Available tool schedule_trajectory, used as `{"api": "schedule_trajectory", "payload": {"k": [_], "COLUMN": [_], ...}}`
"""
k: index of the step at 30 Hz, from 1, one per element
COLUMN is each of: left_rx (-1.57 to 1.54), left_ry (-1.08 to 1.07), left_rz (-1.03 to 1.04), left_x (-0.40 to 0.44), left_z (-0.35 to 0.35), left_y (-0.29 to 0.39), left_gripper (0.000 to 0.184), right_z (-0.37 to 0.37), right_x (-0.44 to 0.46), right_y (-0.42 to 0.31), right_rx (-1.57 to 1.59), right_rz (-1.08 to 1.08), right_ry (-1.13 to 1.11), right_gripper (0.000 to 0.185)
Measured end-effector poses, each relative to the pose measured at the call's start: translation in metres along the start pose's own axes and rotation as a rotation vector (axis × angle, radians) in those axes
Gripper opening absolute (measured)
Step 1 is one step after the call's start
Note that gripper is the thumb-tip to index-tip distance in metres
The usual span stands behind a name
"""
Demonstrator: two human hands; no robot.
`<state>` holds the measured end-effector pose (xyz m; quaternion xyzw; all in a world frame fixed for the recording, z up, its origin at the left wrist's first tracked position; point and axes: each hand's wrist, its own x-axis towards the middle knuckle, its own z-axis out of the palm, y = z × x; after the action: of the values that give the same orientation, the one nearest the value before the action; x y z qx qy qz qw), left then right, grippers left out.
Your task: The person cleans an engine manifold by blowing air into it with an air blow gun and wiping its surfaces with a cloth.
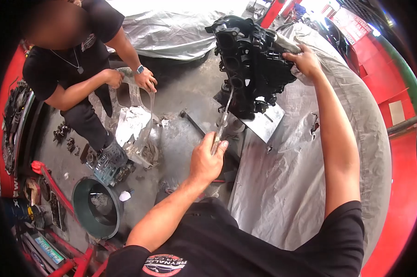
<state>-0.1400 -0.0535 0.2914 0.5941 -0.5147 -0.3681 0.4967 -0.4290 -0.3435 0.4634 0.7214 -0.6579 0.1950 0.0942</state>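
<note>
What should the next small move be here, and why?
Probably work the slim tool gently around the nearest opening of the black part: the left hand grips its handle, its tip appears close to that opening, and the right hand holds the part up.

Just the one cam here, worn on the head, looking forward and steeply down over the wearer's black short-sleeved shirt (245,244). It's pretty close in: both bare arms (338,143) run up through the view, and the bulky black engine part (250,57) sits near, upper centre. Super wide lens too, dark rounded corners, with a person in black clothes (72,69) farther off upper left and the bright red wall (404,207) bowing at right.
</note>
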Motion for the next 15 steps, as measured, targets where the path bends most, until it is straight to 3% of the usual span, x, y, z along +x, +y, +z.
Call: {"api": "schedule_trajectory", "payload": {"k": [3, 12, 14, 15], "left_rx": [-0.032, -0.315, -0.439, -0.400], "left_ry": [0.029, -0.114, -0.108, -0.013], "left_rz": [0.101, -0.104, -0.174, -0.077], "left_x": [0.006, 0.022, 0.012, 0.010], "left_z": [0.001, 0.038, 0.052, 0.055], "left_y": [-0.014, -0.035, -0.042, -0.040], "left_gripper": [0.030, 0.045, 0.045, 0.043], "right_z": [-0.009, -0.009, 0.004, 0.007], "right_x": [-0.002, 0.005, 0.016, 0.019], "right_y": [-0.009, -0.006, 0.016, 0.022], "right_rx": [0.090, 0.140, 0.091, 0.070], "right_rz": [0.103, 0.135, 0.025, -0.021], "right_ry": [-0.095, -0.196, -0.117, -0.084], "right_gripper": [0.084, 0.083, 0.083, 0.083]}}
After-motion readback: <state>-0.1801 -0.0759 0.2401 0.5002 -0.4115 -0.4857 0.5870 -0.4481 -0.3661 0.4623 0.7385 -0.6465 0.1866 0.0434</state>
